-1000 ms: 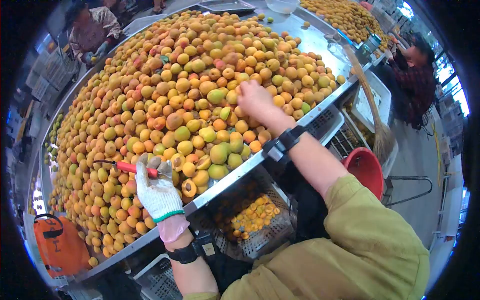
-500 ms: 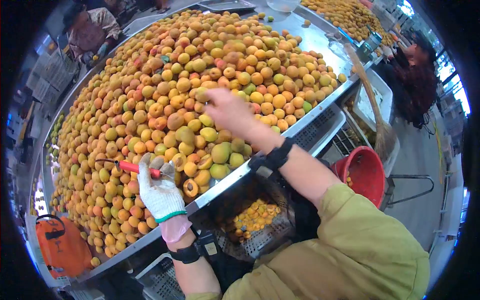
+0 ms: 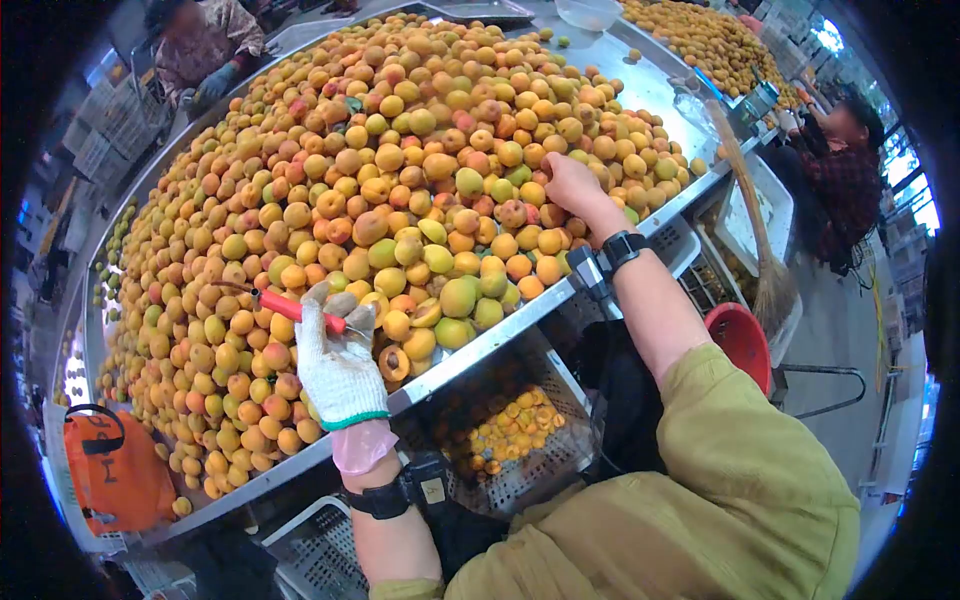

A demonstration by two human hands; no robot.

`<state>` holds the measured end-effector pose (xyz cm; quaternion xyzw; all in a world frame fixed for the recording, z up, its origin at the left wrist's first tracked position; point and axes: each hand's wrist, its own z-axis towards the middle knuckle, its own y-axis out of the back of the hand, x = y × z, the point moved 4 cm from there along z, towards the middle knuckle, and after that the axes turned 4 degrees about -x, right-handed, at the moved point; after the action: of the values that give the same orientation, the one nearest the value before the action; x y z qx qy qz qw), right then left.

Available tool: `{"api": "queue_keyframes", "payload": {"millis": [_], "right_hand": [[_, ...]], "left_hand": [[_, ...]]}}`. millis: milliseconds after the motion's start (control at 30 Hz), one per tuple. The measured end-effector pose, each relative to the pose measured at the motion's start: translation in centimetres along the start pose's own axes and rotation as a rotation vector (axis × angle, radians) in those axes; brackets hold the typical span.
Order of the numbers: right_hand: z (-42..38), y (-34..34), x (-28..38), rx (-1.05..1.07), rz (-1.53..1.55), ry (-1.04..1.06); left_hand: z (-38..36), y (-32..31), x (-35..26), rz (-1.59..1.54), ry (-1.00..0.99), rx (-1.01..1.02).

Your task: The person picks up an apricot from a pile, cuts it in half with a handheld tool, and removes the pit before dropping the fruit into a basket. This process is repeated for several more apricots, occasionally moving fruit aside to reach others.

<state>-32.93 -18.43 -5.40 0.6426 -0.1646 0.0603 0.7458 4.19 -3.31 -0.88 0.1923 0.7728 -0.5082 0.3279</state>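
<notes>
My left hand (image 3: 340, 365), in a white knit glove with a green cuff over pink plastic, is closed around a red-handled tool (image 3: 285, 306) with a thin curved metal tip. Beside that hand a halved apricot (image 3: 393, 363) lies with its cut face showing. My bare right hand (image 3: 578, 192) reaches to the right side of the large heap of apricots (image 3: 330, 190). Its fingers are curled down at the fruit, and whatever they grip is hidden. Greener apricots (image 3: 457, 298) sit near the table edge between my hands.
Below the metal table's edge (image 3: 480, 350), a crate holds apricot halves (image 3: 515, 430). An orange bag (image 3: 118, 475) stands at left. To the right are a broom (image 3: 772, 285), a red bucket (image 3: 742, 340) and white crates. Other people sit at far left (image 3: 205, 45) and right (image 3: 848, 175).
My right hand has moved right across the heap, away from the middle. My left hand still holds the red-handled tool, and the whole view has shifted slightly.
</notes>
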Motion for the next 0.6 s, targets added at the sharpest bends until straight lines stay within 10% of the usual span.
{"api": "queue_keyframes", "payload": {"millis": [600], "right_hand": [[1.1,-0.2,-1.9,-0.108,0.072,0.088]], "left_hand": [[-0.6,-2.3,1.9,0.07,0.065,0.088]]}}
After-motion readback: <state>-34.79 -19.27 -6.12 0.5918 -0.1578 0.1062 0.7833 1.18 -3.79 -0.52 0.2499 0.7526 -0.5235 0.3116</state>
